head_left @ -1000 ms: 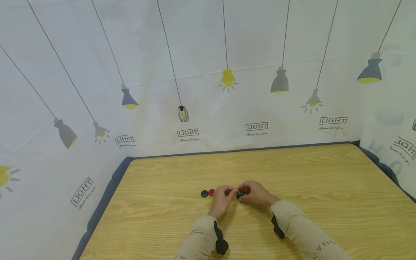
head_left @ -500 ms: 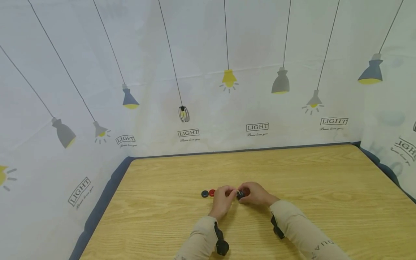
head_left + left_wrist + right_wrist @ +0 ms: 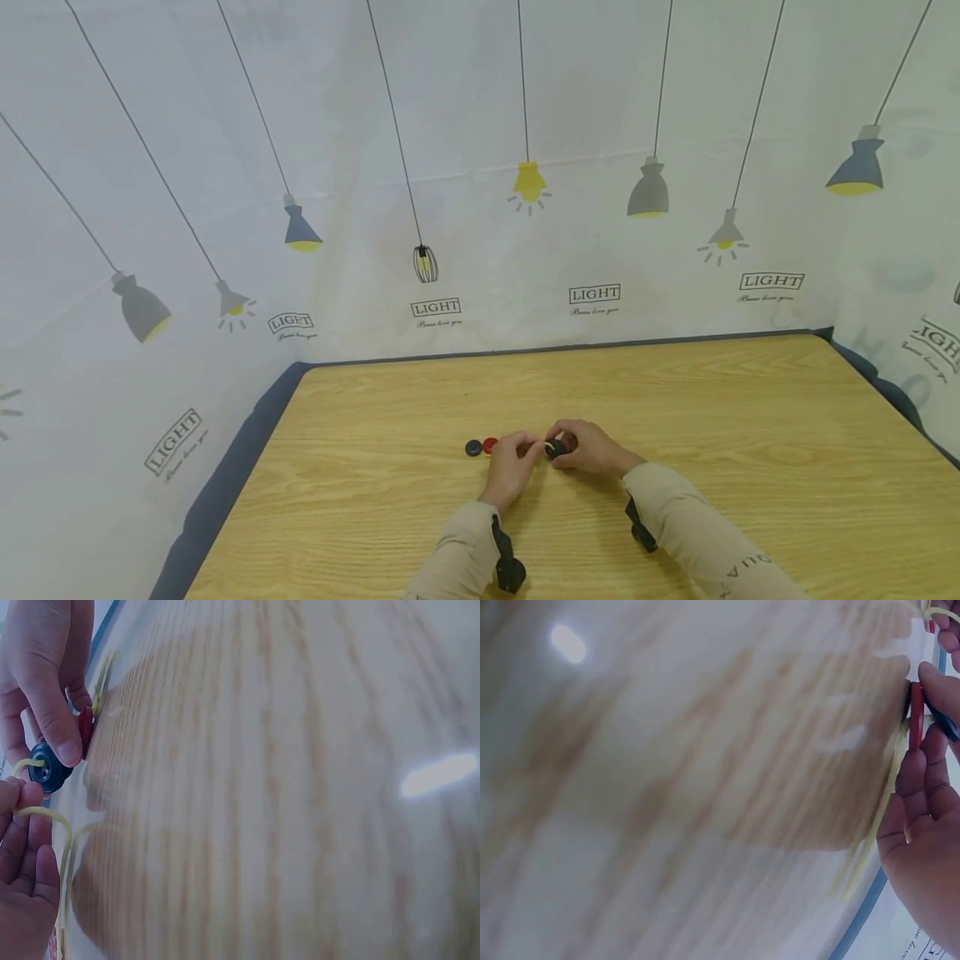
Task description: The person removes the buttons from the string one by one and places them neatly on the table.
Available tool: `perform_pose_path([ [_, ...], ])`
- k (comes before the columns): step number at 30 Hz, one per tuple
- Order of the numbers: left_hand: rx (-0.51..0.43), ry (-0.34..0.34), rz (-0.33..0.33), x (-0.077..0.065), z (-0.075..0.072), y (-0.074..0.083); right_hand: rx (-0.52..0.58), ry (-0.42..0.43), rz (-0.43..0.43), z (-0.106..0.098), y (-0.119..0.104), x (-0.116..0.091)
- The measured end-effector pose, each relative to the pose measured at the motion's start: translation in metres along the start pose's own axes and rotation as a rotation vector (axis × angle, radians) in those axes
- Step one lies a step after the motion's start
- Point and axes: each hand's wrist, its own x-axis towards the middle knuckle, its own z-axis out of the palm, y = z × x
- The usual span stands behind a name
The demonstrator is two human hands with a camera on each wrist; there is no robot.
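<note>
My left hand pinches a yellow cord between thumb and fingertips. Opposite it, my right hand grips a dark blue-black button on edge, its holed face toward the left hand. The cord curves out of a hole in that button to the left fingertips. Behind the dark button, a red button stands on edge by the right fingers, seen in the right wrist view. More cord trails along the table beyond the right hand.
On the wood-grain table, another dark button and a red button lie left of the hands. A white wall sheet printed with lamps surrounds the table's back and sides.
Both hands hold nearly the same place. The yellow cord now shows as a curve across the dark button's face, and the button's face has turned slightly into view.
</note>
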Motion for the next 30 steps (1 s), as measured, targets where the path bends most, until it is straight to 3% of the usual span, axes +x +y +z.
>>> perform_pose_path([
  [18, -0.040, -0.003, -0.014, -0.0002, -0.0032, 0.0009, 0.000, 0.007, 0.033, 0.0001, -0.0018, 0.0006],
  [30, -0.004, 0.043, -0.022, -0.0020, -0.0039, -0.0008, -0.002, -0.025, 0.003, -0.0020, -0.0031, 0.0010],
])
